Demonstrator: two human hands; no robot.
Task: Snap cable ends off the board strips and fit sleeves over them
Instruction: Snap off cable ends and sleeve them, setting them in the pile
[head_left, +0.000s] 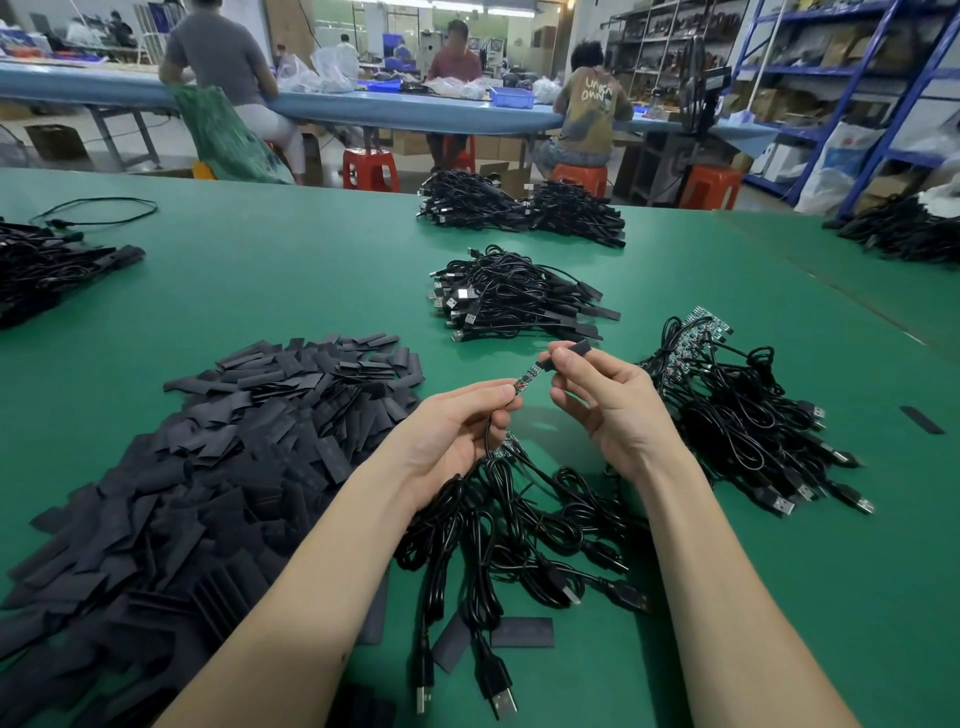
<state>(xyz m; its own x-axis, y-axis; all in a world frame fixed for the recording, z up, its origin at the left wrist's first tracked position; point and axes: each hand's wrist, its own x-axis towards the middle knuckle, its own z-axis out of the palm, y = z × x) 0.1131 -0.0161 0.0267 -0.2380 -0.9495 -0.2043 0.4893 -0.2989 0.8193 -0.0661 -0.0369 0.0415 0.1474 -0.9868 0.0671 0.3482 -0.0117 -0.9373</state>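
Head view: the left hand pinches a small board end at its base, steadying it so its free tip points up at the sleeve, which the right hand grips and lines up over that tip. Left of the board end lies the sleeve pile; just below it, loose cables trail. Beyond it sit finished cables. Nothing blocks the fit.
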